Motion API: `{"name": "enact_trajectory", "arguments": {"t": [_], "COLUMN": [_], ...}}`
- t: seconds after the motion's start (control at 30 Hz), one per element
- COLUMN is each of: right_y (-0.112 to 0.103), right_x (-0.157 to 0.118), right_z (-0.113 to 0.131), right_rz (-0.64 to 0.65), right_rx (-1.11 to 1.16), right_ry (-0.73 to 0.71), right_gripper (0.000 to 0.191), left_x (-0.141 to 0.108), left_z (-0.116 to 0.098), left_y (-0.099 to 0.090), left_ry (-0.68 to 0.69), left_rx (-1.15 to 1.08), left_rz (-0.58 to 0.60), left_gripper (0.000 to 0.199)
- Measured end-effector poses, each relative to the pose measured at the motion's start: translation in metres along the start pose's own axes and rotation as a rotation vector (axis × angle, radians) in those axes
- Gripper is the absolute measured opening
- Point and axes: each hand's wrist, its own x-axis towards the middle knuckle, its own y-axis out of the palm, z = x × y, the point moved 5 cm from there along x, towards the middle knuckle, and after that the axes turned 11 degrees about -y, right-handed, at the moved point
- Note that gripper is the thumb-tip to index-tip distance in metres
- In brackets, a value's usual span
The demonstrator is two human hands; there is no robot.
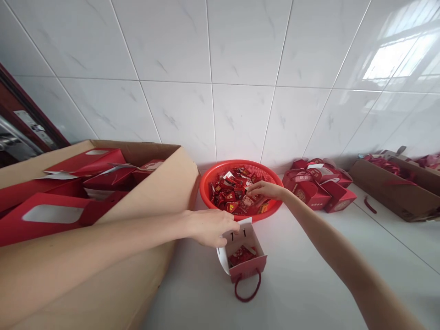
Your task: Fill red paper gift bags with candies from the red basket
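A small red gift box (pixel 248 268) with a dark red cord handle (pixel 248 299) stands open on the white surface, several wrapped candies (pixel 242 254) inside. My left hand (pixel 211 227) grips its raised flap at the back left, thumb and fingers bent around the edge. Behind the box is a red plastic basket (pixel 206 197) full of wrapped candies (pixel 230 190), mostly red. My right hand (pixel 266 189) reaches into the basket from the right, fingers drawn together with the tips on the candies. Whatever lies between those fingertips is hidden.
On the left a large cardboard carton (pixel 165 192) holds several red boxes (pixel 85 160). Closed red gift boxes (pixel 311 188) cluster right of the basket. Farther right lie a brown carton (pixel 388 188) and a dark red strip (pixel 370 205). A tiled wall (pixel 240 110) rises behind.
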Motion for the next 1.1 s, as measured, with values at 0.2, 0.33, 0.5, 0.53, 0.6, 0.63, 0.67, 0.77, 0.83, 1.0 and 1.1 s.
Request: {"name": "enact_trajectory", "arguments": {"t": [0.2,0.33,0.5,0.53,0.6,0.63,0.67,0.77,0.83,1.0,1.1], "right_y": [0.004,0.003,0.001,0.001,0.000,-0.001,-0.003,-0.010,-0.013,-0.006,0.012], "right_x": [-0.002,-0.003,-0.004,-0.005,-0.007,-0.008,-0.010,-0.021,-0.034,-0.077,-0.105], "right_z": [-0.010,-0.010,-0.011,-0.009,-0.005,-0.001,0.004,0.020,0.029,0.060,0.089], "right_rz": [-0.105,-0.129,-0.120,-0.119,-0.125,-0.140,-0.161,-0.269,-0.334,-0.345,-0.269], "right_rx": [0.387,0.389,0.382,0.372,0.328,0.289,0.242,0.115,0.108,0.394,0.408], "right_ry": [0.167,0.169,0.169,0.168,0.149,0.123,0.084,-0.068,-0.136,-0.324,-0.430], "right_gripper": [0.032,0.038,0.034,0.035,0.041,0.044,0.043,0.033,0.036,0.041,0.030], "left_x": [0.000,-0.001,-0.003,-0.003,-0.003,-0.003,-0.003,-0.004,-0.005,-0.006,-0.006], "left_z": [-0.001,-0.002,-0.002,-0.003,-0.003,-0.004,-0.005,-0.010,-0.013,-0.016,-0.016], "left_y": [0.000,-0.002,-0.007,-0.008,-0.008,-0.008,-0.007,-0.007,-0.007,-0.008,-0.009], "left_ry": [0.012,-0.002,-0.010,0.000,0.015,0.022,0.036,0.094,0.114,0.080,0.037], "left_rx": [0.016,0.017,-0.007,-0.016,-0.021,-0.016,-0.006,0.008,0.007,-0.004,0.004], "left_rz": [-0.001,0.012,0.021,0.013,-0.004,-0.013,-0.023,-0.072,-0.098,-0.088,-0.090], "left_gripper": [0.024,0.030,0.039,0.042,0.049,0.049,0.048,0.037,0.033,0.025,0.022]}}
